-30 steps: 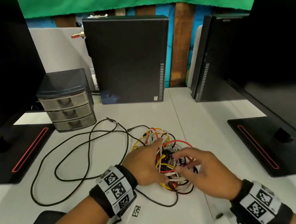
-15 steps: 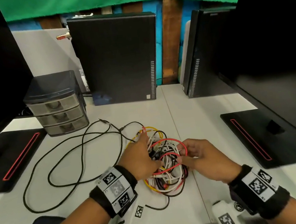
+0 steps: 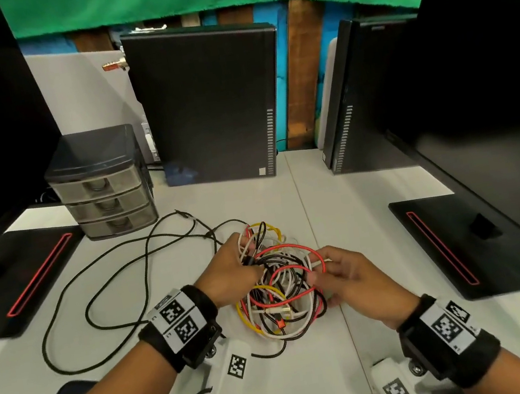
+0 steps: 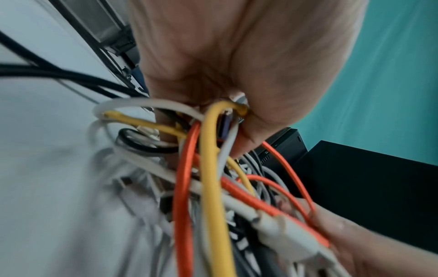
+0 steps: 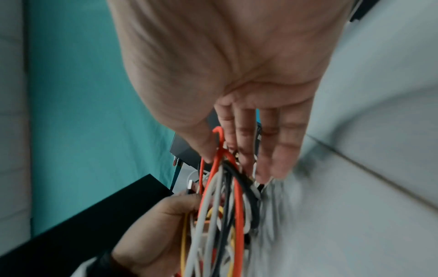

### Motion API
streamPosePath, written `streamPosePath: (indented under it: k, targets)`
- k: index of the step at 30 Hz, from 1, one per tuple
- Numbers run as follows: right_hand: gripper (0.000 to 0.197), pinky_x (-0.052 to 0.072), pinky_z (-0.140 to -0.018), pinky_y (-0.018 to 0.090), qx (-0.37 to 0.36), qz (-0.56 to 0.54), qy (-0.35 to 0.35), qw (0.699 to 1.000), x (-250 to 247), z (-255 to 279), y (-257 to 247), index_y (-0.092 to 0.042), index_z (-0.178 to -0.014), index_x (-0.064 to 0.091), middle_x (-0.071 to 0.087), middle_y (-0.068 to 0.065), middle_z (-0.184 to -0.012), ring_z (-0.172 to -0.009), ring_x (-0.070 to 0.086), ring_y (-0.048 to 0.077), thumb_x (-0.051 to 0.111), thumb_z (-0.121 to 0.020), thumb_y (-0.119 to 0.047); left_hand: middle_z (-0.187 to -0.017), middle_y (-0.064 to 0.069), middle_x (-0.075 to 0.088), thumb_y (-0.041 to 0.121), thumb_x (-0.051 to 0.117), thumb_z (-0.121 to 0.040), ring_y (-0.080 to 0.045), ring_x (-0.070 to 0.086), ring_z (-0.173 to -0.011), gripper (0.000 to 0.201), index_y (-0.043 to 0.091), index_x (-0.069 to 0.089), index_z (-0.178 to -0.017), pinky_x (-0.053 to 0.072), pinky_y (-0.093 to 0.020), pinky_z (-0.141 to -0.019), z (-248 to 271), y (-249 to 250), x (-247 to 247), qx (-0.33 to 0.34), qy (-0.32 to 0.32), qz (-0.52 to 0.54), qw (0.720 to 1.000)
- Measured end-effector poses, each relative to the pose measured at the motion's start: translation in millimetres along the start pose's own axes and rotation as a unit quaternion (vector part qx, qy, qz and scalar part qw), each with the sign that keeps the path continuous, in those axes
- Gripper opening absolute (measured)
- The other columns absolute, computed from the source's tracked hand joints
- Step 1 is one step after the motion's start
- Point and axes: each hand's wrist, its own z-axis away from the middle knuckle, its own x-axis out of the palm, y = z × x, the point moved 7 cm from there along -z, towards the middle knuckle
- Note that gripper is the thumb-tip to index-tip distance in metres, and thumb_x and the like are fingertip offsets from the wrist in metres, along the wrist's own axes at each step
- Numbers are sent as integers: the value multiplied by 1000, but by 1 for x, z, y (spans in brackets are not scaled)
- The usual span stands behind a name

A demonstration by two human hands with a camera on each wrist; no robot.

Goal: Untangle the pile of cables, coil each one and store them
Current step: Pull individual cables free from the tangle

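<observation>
At centre of the white surface (image 3: 345, 190), the tangled pile of cables (image 3: 278, 281) lies between both hands. Left hand (image 3: 229, 269): fingers curled into several strands. Right hand (image 3: 352, 281): thumb and forefinger pinching the red cable (image 3: 296, 248); remaining fingers extended.

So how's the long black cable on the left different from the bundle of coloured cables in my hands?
The long black cable is one strand, spread in wide loose loops flat on the table; the bundle is many red, yellow, white and black strands knotted tightly together. No hand touches the black cable's loops, while the left hand grips the bundle and the right hand pinches a red strand of it. Neither is coiled yet.
</observation>
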Motion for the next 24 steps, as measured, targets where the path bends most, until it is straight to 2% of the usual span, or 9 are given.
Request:
streamPosePath:
  k: [3,6,7,9,12,15,18,21,24]
  targets:
    - [22,58,-72,31,-6,-76,-21,997,5,3,-11,-11,-120,63,75,12,-109,-91,70,17,60,-98,-9,-100,-5,68,23,84,-76,-20,68,-92,41,20,51,-100,57,-39,-86,1,3,-1,12,-1,22,1000]
    - [45,56,-78,32,-26,-163,-61,984,11,4,-19,-14,-129,60,72,11,-119,-100,69,20,58,-84,-12,-105,-2,73,35,89,-64,-19,71,-98,59,19,57,-111,58,-40,-89,0,3,-3,19,3,66,998]
    - [52,56,-80,33,-33,-182,-66,981,11,4,-19,-14,-131,58,71,10,-123,-102,68,20,55,-79,-9,-104,-2,75,34,88,-67,-19,72,-98,56,17,60,-112,58,-40,-89,-1,3,-4,14,9,90,996]
    - [58,58,-81,34,-52,-200,-48,977,8,2,-19,-13,-130,55,69,8,-127,-100,69,21,55,-74,-2,-98,-6,76,19,84,-79,-20,73,-91,36,11,62,-106,59,-38,-87,-1,1,-8,-2,41,150,988]
    - [52,59,-81,37,-97,-137,6,986,0,2,-18,-9,-119,58,68,8,-121,-102,68,23,64,-68,1,-87,-8,73,4,74,-87,-19,71,-75,20,10,60,-99,59,-35,-80,-1,-3,-10,-22,79,190,978]
    - [43,57,-90,50,-125,-59,4,990,0,6,-19,-6,-108,64,70,10,-109,-106,65,28,72,-66,-8,-93,-15,74,3,72,-88,-24,70,-77,26,2,60,-110,59,-44,-85,-4,-8,-11,-35,100,212,972]
    - [36,52,-96,59,-131,-19,9,991,3,7,-19,-9,-109,68,73,9,-108,-108,67,25,72,-73,-6,-92,-14,74,2,72,-88,-26,71,-79,31,-2,59,-114,59,-46,-87,-6,-12,-11,-48,109,241,963]
    - [44,54,-97,49,-129,-32,-20,991,8,9,-21,-11,-119,66,74,11,-112,-111,67,25,75,-77,-7,-100,-19,74,1,71,-88,-33,72,-91,27,-1,58,-112,57,-49,-91,-6,-14,-11,-61,115,269,954]
    - [53,56,-88,33,-124,-69,-63,988,13,11,-24,-10,-127,60,73,14,-110,-110,67,24,75,-77,3,-99,-19,74,1,68,-90,-33,72,-92,17,4,58,-103,57,-48,-91,-7,-12,-13,-63,129,274,951]
